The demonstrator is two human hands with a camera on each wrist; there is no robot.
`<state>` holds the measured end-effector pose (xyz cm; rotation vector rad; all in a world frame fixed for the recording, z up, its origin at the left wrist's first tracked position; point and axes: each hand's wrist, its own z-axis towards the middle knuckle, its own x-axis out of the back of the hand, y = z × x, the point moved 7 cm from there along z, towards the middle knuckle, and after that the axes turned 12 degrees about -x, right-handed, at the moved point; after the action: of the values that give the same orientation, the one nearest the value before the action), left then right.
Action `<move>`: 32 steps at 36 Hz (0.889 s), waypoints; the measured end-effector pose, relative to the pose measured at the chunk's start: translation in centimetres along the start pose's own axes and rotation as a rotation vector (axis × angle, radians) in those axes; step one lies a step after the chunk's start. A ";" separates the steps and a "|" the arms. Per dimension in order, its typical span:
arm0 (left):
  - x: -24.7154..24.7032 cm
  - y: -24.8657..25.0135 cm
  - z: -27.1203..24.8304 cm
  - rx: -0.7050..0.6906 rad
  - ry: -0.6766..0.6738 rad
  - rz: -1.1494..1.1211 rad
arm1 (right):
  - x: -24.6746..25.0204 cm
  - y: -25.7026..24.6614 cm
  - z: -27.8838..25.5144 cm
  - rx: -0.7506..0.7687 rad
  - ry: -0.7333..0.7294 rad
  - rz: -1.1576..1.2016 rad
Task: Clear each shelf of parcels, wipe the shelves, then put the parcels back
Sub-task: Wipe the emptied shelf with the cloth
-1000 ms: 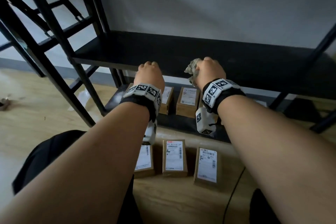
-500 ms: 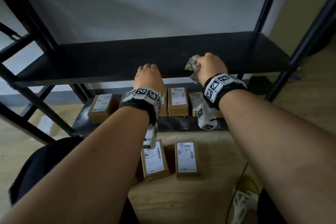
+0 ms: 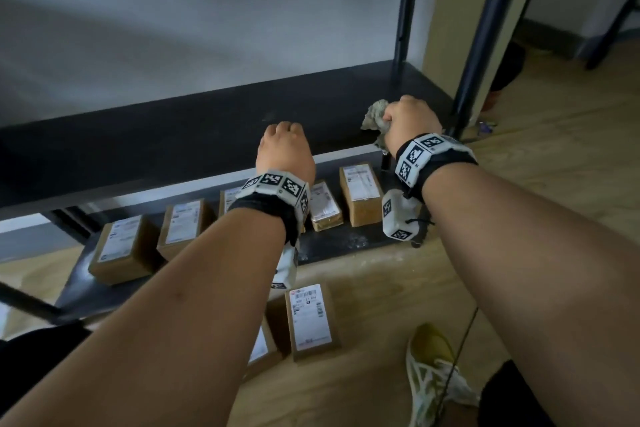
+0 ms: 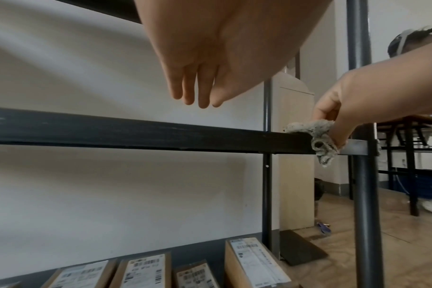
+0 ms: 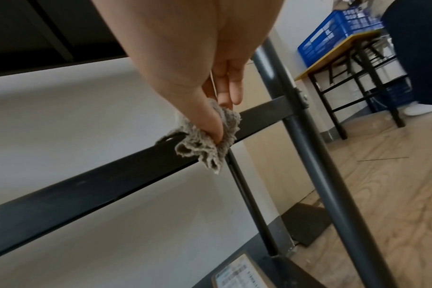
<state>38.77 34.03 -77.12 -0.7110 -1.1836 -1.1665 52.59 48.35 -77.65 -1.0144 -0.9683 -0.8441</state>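
A: We begin with the largest item: the black shelf (image 3: 194,135), bare on top, rigid and fixed to its upright post (image 3: 485,38). Where does the wiping stand?

B: We judge it near the shelf's right end. Our right hand (image 3: 410,120) pinches the grey rag (image 4: 318,134) between thumb and fingers, and the rag drapes over the front edge beside the post.

A: And the parcels?

B: We see a row of them (image 3: 360,192) on the lower shelf (image 3: 346,243), and others (image 3: 311,319) on the floor (image 3: 381,374). We expect stiff, light cardboard, best taken by the long sides.

A: The rag's handling?

B: Soft and limp; we would bunch it in the palm.

A: The left hand (image 4: 197,78)?

B: Fingers straight and together, holding nothing, just above the shelf.
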 end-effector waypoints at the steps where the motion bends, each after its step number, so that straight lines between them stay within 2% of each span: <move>1: -0.2 0.6 0.3 -0.011 -0.003 -0.003 | 0.1 0.6 0.4 -0.022 -0.004 -0.005; 7: -1.1 3.3 1.9 -0.054 -0.022 -0.016 | 0.8 4.0 2.3 -0.102 -0.026 -0.053; 11: -1.3 4.3 2.3 -0.062 -0.041 -0.024 | 1.0 4.7 2.8 -0.131 -0.061 -0.074; 15: -1.1 4.4 2.5 -0.058 -0.049 -0.028 | 1.2 4.8 2.7 -0.221 -0.067 -0.023; 20: -0.4 3.1 2.5 -0.026 -0.037 -0.032 | 1.7 3.8 2.1 -0.216 -0.140 0.088; 27: 1.1 0.0 2.1 0.026 -0.014 -0.029 | 2.0 -1.3 0.4 -0.030 -0.107 0.335; 29: 1.5 -1.2 1.8 0.043 -0.009 -0.017 | 2.0 -3.1 0.8 -0.040 -0.115 0.302; 32: 2.0 -3.5 1.2 0.079 -0.002 -0.009 | 0.4 -5.1 1.5 -0.099 -0.187 0.115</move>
<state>35.02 33.46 -75.35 -0.6476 -1.2291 -1.1203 47.71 48.15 -75.46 -1.2393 -1.0225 -0.7172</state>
